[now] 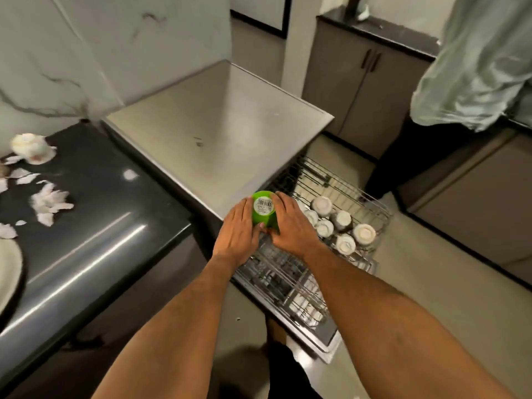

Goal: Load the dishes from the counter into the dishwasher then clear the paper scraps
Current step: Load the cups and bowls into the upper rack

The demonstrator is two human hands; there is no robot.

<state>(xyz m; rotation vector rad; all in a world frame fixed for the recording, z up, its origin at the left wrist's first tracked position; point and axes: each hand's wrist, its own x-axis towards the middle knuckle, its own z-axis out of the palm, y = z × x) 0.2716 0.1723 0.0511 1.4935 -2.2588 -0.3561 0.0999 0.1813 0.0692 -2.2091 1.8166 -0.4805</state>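
The green cup (263, 210) sits upside down between both hands, its barcode-stickered base facing up, above the pulled-out upper rack (371, 203) of the dishwasher. The left hand (239, 228) cups its left wall with fingers lightly curved, and the right hand (290, 223) wraps the opposite wall. It looks like light, stiff plastic, probably smooth, so a hold on the side walls near the rim seems safest. Just beyond the right hand, white cups (341, 223) stand inverted in the rack. Far off to the left hand's side, paper scraps (49, 203) lie on the dark counter (115, 208).
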